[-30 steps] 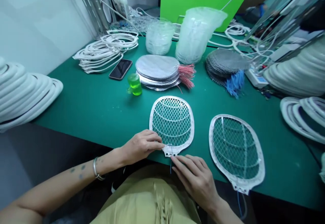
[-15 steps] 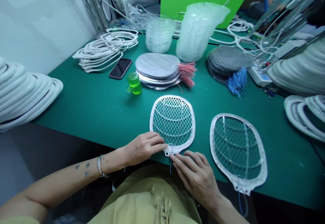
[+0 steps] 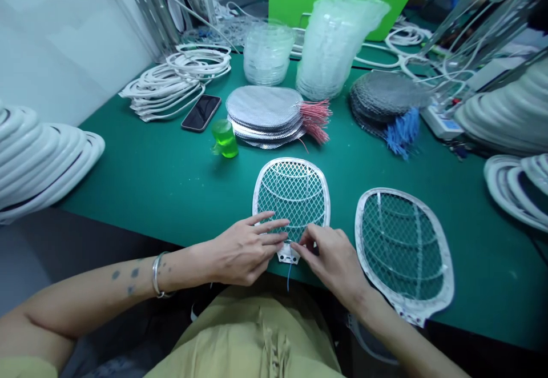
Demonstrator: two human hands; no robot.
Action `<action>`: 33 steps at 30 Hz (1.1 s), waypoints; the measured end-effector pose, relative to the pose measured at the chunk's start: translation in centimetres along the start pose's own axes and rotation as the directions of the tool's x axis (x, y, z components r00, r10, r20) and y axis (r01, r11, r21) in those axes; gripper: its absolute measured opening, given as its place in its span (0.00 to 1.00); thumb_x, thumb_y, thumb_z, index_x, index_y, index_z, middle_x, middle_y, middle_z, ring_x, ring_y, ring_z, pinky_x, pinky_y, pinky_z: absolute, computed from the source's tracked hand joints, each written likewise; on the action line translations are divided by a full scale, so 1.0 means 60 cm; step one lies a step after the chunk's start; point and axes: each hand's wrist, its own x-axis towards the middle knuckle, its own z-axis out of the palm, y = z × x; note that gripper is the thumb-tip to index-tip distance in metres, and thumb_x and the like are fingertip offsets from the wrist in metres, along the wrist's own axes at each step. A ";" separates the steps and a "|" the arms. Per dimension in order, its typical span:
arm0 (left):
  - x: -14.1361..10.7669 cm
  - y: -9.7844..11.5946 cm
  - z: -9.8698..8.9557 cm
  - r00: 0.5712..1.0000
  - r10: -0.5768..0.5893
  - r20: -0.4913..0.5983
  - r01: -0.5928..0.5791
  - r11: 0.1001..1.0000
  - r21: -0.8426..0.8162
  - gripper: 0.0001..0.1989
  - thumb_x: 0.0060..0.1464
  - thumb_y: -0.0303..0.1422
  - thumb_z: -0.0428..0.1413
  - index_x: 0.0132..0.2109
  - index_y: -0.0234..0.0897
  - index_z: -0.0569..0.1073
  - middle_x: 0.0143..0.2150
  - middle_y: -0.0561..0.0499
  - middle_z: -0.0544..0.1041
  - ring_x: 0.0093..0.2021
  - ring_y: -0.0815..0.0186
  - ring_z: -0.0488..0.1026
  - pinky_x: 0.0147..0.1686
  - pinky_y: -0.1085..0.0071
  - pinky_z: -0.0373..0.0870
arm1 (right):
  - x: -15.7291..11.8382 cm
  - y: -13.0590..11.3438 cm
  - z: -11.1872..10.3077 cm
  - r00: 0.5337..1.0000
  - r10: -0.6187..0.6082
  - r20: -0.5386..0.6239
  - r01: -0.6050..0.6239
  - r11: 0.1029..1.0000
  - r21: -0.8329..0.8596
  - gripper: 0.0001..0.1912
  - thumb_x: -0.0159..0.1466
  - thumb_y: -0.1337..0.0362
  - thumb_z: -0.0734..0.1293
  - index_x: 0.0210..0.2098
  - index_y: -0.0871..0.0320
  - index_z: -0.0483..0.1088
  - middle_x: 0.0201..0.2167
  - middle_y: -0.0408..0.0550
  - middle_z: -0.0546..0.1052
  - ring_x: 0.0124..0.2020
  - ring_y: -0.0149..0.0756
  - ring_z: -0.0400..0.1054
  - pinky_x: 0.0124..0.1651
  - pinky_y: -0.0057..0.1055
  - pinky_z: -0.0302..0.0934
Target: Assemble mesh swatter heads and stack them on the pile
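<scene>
A white mosquito-swatter racket head (image 3: 326, 195) with a diamond-pattern mesh lies flat before me at the table's near edge. From its narrow neck a thin blue wire (image 3: 289, 278) hangs over the edge. My left hand (image 3: 248, 249) rests over the lower left of the frame, fingers stretched out and spread. On the other side of the neck, my right hand (image 3: 331, 255) pinches thumb and forefinger together at the upper part of the wire; the fingertips partly hide it. A second racket head (image 3: 445, 275) lies to the right, its neck partly behind my right forearm.
Behind are a stack of round metal meshes (image 3: 263, 107) with red wires, a darker mesh stack (image 3: 381, 98) with blue wires, a green tape roll (image 3: 225, 138) and a phone (image 3: 201, 113). White frames (image 3: 47, 161) pile up left; clear plastic covers (image 3: 334, 47) stand at the back.
My left hand has spread its fingers over the lower mesh. My right hand has moved up from the neck's bottom edge and curled from flat fingers into a pinch.
</scene>
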 end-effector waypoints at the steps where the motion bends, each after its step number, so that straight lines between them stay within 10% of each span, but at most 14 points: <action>1: 0.001 -0.003 -0.003 1.000 0.001 0.008 -0.001 1.000 -0.024 0.19 0.60 0.29 0.50 0.57 0.34 0.70 0.61 0.45 0.70 0.67 0.54 0.57 0.67 0.52 0.48 | 0.014 0.002 -0.003 0.996 0.056 0.069 -0.054 0.998 -0.018 0.10 0.63 0.61 0.68 0.27 0.55 0.65 0.25 0.40 0.74 0.29 0.33 0.67 0.35 0.32 0.51; 6: 0.010 -0.018 -0.002 0.995 -0.010 0.096 0.022 0.991 -0.130 0.17 0.63 0.30 0.48 0.56 0.39 0.73 0.61 0.51 0.70 0.66 0.57 0.60 0.69 0.55 0.44 | 0.051 0.003 -0.008 0.930 0.161 0.330 -0.123 0.983 -0.133 0.14 0.63 0.60 0.68 0.25 0.55 0.61 0.24 0.40 0.75 0.27 0.33 0.66 0.32 0.32 0.46; 15: -0.011 -0.044 -0.001 0.998 -0.039 0.050 0.053 0.951 -0.306 0.20 0.67 0.33 0.47 0.64 0.46 0.64 0.65 0.54 0.64 0.68 0.64 0.56 0.69 0.59 0.47 | 0.021 0.016 0.006 0.987 0.014 0.159 0.006 0.992 -0.128 0.09 0.65 0.57 0.66 0.32 0.55 0.66 0.32 0.43 0.77 0.35 0.36 0.70 0.42 0.35 0.53; 19: -0.002 -0.096 0.001 0.922 -0.370 -0.116 0.347 0.920 -0.179 0.28 0.66 0.45 0.46 0.69 0.45 0.52 0.71 0.51 0.49 0.71 0.59 0.45 0.68 0.55 0.44 | 0.023 0.051 0.018 0.997 -0.035 -0.070 0.012 0.949 -0.314 0.43 0.59 0.39 0.64 0.63 0.64 0.57 0.64 0.63 0.60 0.67 0.55 0.49 0.62 0.48 0.46; 23: 0.011 -0.108 0.034 0.895 -0.425 -0.132 0.425 0.905 -0.029 0.38 0.64 0.51 0.45 0.71 0.35 0.43 0.72 0.42 0.44 0.71 0.56 0.41 0.68 0.56 0.44 | 0.008 0.075 0.025 0.997 0.030 0.067 -0.002 0.921 -0.389 0.55 0.60 0.34 0.56 0.69 0.71 0.39 0.70 0.63 0.43 0.71 0.50 0.36 0.68 0.48 0.40; 33: 0.012 -0.057 0.062 0.908 -0.369 -0.199 0.371 0.928 -0.031 0.36 0.64 0.50 0.46 0.70 0.36 0.48 0.70 0.43 0.52 0.70 0.55 0.46 0.68 0.53 0.48 | -0.062 0.122 0.038 0.994 0.031 0.105 0.024 0.875 -0.483 0.56 0.57 0.32 0.57 0.69 0.61 0.31 0.69 0.58 0.43 0.68 0.59 0.44 0.63 0.55 0.53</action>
